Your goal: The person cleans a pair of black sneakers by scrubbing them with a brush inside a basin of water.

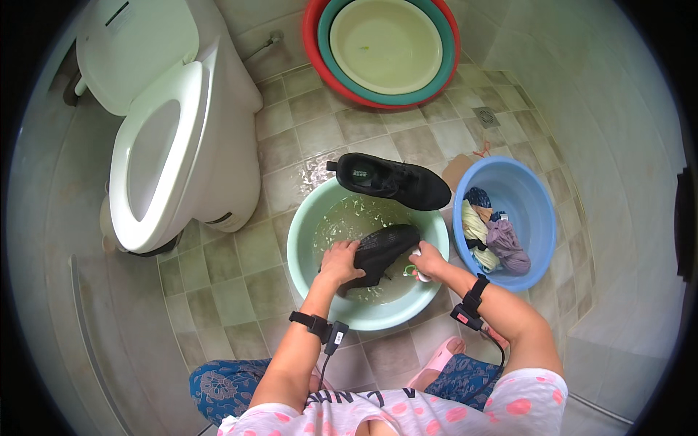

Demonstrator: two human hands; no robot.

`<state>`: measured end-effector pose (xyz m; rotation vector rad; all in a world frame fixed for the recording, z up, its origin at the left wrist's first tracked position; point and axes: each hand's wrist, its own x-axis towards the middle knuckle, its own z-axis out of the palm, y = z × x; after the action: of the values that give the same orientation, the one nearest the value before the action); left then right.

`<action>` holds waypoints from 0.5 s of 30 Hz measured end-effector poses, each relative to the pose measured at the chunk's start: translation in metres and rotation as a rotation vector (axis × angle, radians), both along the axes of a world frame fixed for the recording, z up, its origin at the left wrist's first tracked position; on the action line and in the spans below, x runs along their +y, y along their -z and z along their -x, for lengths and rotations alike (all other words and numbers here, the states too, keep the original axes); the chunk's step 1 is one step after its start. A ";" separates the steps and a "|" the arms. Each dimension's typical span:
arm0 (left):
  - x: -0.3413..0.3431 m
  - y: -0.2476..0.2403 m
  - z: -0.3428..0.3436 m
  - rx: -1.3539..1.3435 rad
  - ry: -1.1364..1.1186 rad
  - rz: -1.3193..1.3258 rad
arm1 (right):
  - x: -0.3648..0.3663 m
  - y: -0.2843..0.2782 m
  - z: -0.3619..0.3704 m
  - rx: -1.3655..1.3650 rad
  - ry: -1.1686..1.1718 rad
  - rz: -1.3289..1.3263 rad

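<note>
Visibly, one black shoe with insole print [418, 187] crosses one green basin [297, 251] at its far edge; left hand [340, 263] grips a second shoe [387, 247], right hand [430, 260] clutches something white [424, 276]

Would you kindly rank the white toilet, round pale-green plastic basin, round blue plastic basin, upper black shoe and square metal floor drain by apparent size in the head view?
Largest: white toilet
Pale-green basin
Blue basin
Upper black shoe
Smallest: floor drain

Your right fingers [423, 259] partly hid a small white object [419, 275]; the top edge cut off the round red plastic basin [311, 43].
</note>
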<state>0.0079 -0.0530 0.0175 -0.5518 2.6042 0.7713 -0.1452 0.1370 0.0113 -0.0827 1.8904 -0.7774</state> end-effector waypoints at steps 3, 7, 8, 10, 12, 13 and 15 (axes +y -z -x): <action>-0.002 0.022 -0.010 -0.066 -0.135 0.031 | -0.003 -0.008 -0.002 -0.007 -0.059 -0.039; 0.012 0.027 -0.005 -0.163 -0.285 0.057 | -0.001 -0.013 -0.006 0.009 -0.090 -0.028; 0.016 0.027 -0.004 -0.207 -0.364 0.022 | -0.002 -0.015 -0.008 0.010 -0.093 -0.027; 0.027 0.028 0.000 -0.215 -0.409 0.076 | -0.002 -0.023 -0.011 0.129 -0.171 -0.014; 0.036 0.026 0.003 -0.192 -0.472 0.128 | 0.002 -0.016 -0.010 0.118 -0.198 -0.026; 0.035 0.026 0.002 -0.184 -0.476 0.134 | 0.000 -0.018 -0.009 0.102 -0.228 -0.033; 0.032 0.025 0.000 -0.154 -0.537 0.085 | 0.000 -0.022 -0.007 0.123 -0.248 -0.027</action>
<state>0.0082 -0.0213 -0.0078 -1.3125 2.3713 0.7337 -0.1378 0.1373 0.0338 -0.3480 1.9597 -0.5888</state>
